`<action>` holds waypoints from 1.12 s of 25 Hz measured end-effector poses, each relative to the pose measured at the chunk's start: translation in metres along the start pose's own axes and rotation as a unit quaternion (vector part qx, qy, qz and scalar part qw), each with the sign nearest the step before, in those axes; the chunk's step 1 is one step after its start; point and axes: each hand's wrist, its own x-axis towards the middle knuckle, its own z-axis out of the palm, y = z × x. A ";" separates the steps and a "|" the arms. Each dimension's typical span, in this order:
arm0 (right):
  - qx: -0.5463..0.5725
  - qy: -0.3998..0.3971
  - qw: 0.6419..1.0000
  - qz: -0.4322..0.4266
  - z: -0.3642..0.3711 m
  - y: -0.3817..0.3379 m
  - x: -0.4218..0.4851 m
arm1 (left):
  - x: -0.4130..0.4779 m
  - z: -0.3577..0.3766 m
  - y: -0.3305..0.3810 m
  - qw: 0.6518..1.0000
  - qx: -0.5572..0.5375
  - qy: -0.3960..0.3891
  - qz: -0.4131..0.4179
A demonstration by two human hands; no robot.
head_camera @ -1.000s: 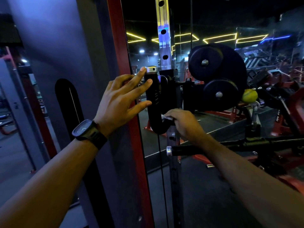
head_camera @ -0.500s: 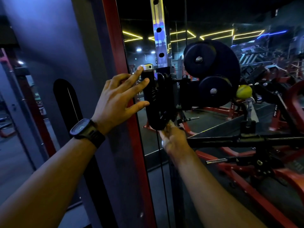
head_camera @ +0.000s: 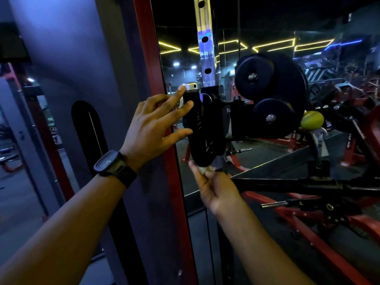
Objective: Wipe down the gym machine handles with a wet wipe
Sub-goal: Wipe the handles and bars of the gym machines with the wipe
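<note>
Just under the handle [head_camera: 195,128], right hand [head_camera: 213,182] pinches wipe [head_camera: 203,169]; left hand [head_camera: 152,128] splayed, touching it.

My left forearm rises from 7 o'clock, and my left hand [head_camera: 152,124] is splayed, fingers straight and pointing toward 2 o'clock. My right forearm comes in from 5 o'clock. My right hand [head_camera: 213,184] shows its palm side, fingertips bunched toward 11 o'clock, pinching what looks like the wet wipe [head_camera: 204,169].
</note>
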 end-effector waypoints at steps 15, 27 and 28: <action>-0.715 -0.176 0.265 -0.622 0.010 -0.036 0.000 | 0.015 0.006 -0.024 0.998 -0.026 0.039 0.051; -0.704 -0.119 0.164 -0.681 0.088 -0.055 0.008 | 0.022 0.002 -0.035 0.997 -0.050 0.052 0.041; -0.710 -0.135 0.184 -0.666 0.076 -0.051 0.006 | 0.022 0.002 -0.036 0.996 -0.045 0.053 0.047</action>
